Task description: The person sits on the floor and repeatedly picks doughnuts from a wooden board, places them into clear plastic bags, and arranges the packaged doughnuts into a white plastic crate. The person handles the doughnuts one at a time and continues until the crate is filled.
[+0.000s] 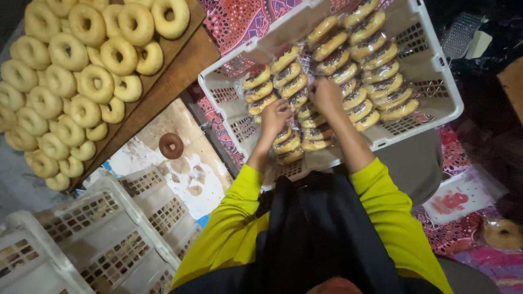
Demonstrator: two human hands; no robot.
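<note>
Wrapped doughnuts are lying in rows inside a white crate at about one o'clock. The left hand is resting on a packet in the near row, fingers curled down; its grip cannot be told. The right hand is closing over a packet just beside it. Plain doughnuts are sitting on a wooden board at ten o'clock.

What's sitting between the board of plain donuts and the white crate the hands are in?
In the head view, a lone chocolate donut lies on the paper-covered floor between the donut board and the crate.
</note>
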